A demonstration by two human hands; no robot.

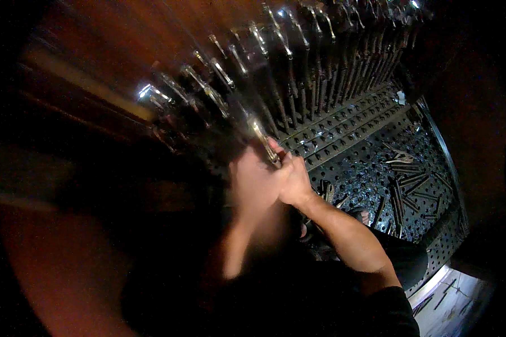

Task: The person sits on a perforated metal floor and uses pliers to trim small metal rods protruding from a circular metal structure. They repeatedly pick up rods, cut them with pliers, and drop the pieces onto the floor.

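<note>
Rod (258, 130), shiny and tilted, was at the curled right hand (296, 180), near the left end of the rack with holes (343, 126); I couldn't tell if the hand gripped it. The left hand (252, 177) was too blurry to show how open it was or what it held. Loose dark sticks (398, 199) lay near the right edge of the floor plate (362, 171).

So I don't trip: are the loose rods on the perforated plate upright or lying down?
Lying down: the loose rods rest lengthwise, scattered on the perforated plate.
</note>
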